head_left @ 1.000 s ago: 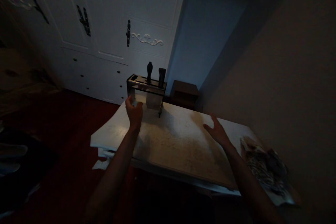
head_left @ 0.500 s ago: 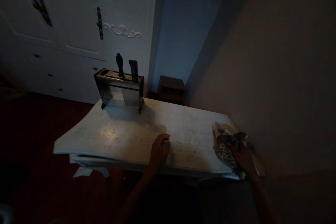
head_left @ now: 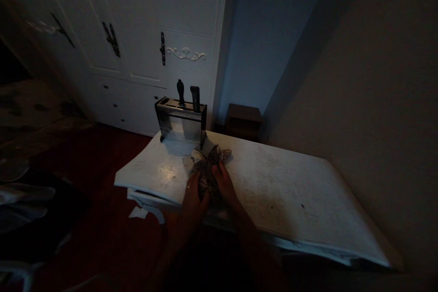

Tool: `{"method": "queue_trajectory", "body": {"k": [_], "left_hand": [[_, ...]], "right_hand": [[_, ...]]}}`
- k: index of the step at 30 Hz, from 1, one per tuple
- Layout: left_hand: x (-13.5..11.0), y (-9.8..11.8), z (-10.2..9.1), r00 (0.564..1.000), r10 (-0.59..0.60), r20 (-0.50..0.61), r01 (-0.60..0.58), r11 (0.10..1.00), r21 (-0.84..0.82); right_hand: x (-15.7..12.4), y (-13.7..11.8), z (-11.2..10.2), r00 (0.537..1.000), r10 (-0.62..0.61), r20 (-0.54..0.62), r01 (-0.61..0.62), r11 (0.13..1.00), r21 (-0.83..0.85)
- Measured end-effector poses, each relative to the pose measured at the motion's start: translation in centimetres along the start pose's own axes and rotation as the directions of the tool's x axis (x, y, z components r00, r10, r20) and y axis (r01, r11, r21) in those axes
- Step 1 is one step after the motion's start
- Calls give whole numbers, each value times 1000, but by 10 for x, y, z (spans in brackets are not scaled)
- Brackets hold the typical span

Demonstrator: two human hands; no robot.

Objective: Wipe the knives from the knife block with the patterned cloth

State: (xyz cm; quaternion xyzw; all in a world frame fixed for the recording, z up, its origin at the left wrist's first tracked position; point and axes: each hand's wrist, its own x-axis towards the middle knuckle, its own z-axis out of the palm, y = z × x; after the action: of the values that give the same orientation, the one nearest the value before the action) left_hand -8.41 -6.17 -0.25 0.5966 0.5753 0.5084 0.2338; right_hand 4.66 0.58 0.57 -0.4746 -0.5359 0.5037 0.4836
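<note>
A crumpled patterned cloth (head_left: 209, 166) is bunched between my two hands over the front half of the white table (head_left: 270, 182). On its left side my left hand (head_left: 194, 198), with a ring on one finger, is closed on the cloth. My right hand (head_left: 224, 182) grips it from the right. Dim light hides some of the fingertips. Just behind the cloth stands a knife holder (head_left: 181, 123) with clear sides. Two black knife handles, one rounded (head_left: 180, 92) and one straighter (head_left: 195, 98), stick up from its top.
White cabinets (head_left: 137, 18) with dark handles rise behind the table. A dark brown box-like piece (head_left: 243, 118) stands past its far edge. The wall (head_left: 376, 123) runs along the right. At the lower left are red floor (head_left: 112, 164) and a white scrap (head_left: 138, 212).
My right hand has brought the cloth from the table's right end leftward to the middle. My left hand, formerly free, now holds it too. The view has swung left.
</note>
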Motion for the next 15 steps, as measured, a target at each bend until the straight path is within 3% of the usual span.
{"method": "queue_trajectory", "body": {"k": [2, 4, 7, 9, 11, 13, 15], "left_hand": [[11, -15, -32, 990, -88, -113, 89, 996, 8], [22, -28, -61, 982, -104, -159, 109, 994, 21], [39, -37, -90, 969, -80, -236, 103, 991, 85], [45, -33, -102, 941, -74, -330, 126, 982, 139], [40, -20, -110, 895, -74, -439, 166, 971, 174], [24, -3, -114, 871, -64, -488, 165, 972, 167], [2, 12, -114, 912, -58, -406, 110, 988, 105]], "right_hand": [[11, 3, 30, 998, 58, 30, -62, 977, 202], [16, 5, 53, 993, 76, 95, -101, 949, 298], [15, 1, 74, 979, 57, 194, -113, 950, 290], [10, -11, 75, 960, 28, 277, -97, 967, 237], [2, -34, 59, 945, -42, 326, -17, 984, 177], [-11, -65, 24, 931, -123, 345, 61, 981, 185], [-27, -97, -26, 944, -204, 258, 169, 974, 150]]}}
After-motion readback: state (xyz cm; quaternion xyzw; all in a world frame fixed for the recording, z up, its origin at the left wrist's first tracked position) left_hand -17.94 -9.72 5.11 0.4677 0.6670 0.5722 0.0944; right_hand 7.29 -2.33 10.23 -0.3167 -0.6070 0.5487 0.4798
